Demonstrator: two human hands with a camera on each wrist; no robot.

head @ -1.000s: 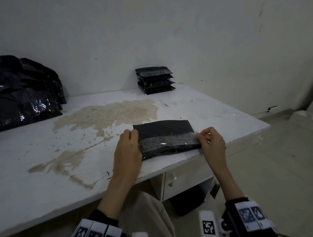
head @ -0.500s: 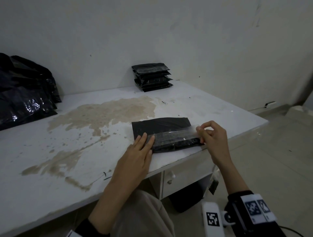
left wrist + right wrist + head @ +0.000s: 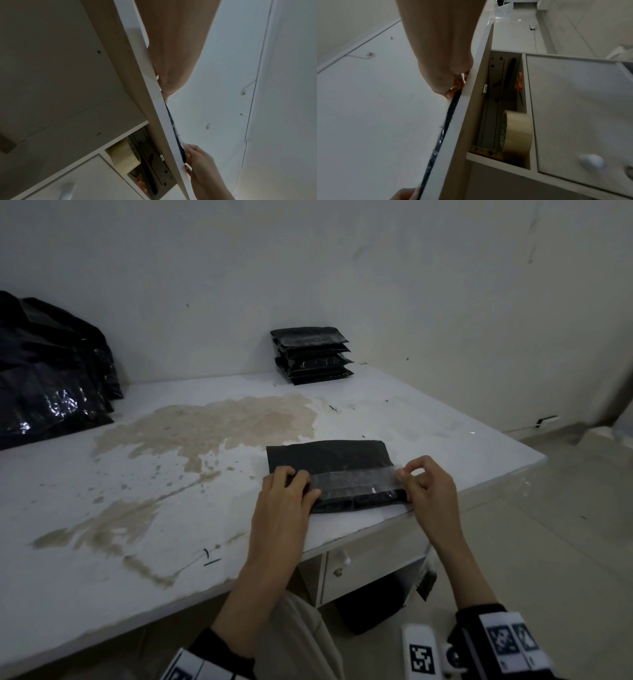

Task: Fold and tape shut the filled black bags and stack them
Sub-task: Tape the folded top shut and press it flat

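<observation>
Black plastic bag (image 3: 329, 455), flat and already folded over, lies on the white stained counter (image 3: 137, 508) close to its near edge, directly under our fingers. A strip of clear packing tape (image 3: 352, 482) runs across the folded flap from one hand to the other.

Our left hand (image 3: 286, 501) rests on the bag's left end, fingers (image 3: 301, 484) laid fairly straight over the tape there; we judge this pins the flap and anchors that end so the strip cannot shift. Our right hand (image 3: 428, 491) is at the bag's right end, fingers curled and pinching the free end of the tape, likely keeping it taut before pressing it down or wrapping it round the edge.

Well beyond our fingers, against the wall, sits a stack of finished black taped bags (image 3: 311, 356); far off to the left of our left hand lies a heap of glossy black plastic sacks (image 3: 51, 371).

Both wrist views look up from below the counter edge, so the fingertips and the tape's contact are mostly hidden. They do show a roll of beige packing tape (image 3: 517, 132) in an open compartment under the counter. Whether the tape's right end is stuck yet, we cannot tell.
</observation>
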